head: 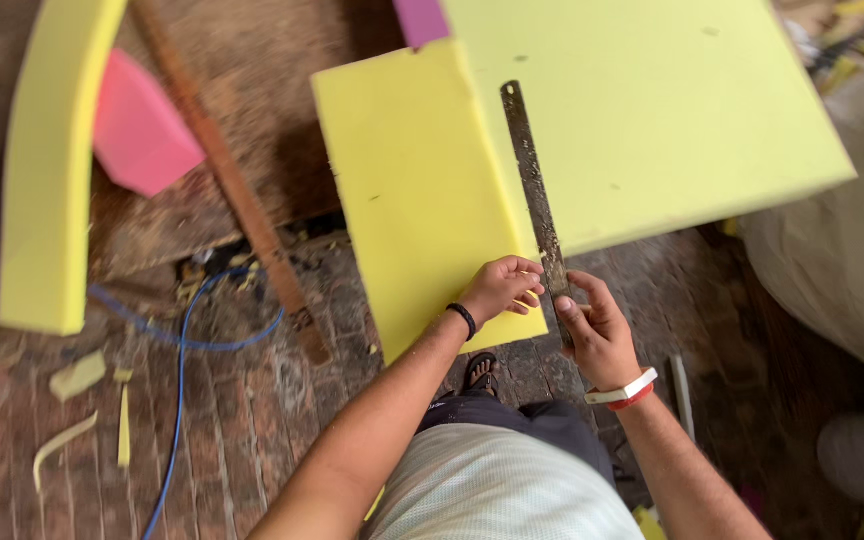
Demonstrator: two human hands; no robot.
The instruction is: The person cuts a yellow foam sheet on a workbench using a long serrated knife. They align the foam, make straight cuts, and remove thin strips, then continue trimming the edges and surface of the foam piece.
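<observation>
Head view, looking down. Right hand (600, 330) is closed around the lower end of a long, tarnished metal blade (534, 195), thumb pressed along its flat; the blade runs up the seam between two yellow foam slabs. Left hand (500, 285), with a black band at the wrist, is curled onto the near edge of the smaller foam slab (414, 185), fingertips pinching it just beside the blade. The larger foam slab (642, 105) lies touching it on the right.

Judgement: foam looks light and soft and will dent under grip, so hold it at the edge; the blade looks stiff and thin, best gripped low.

No packages, labels or signs visible. A curved yellow foam strip (47, 170), a pink foam piece (142, 130) and a blue cable (180, 370) lie on the brick floor (252, 440) to the left.
</observation>
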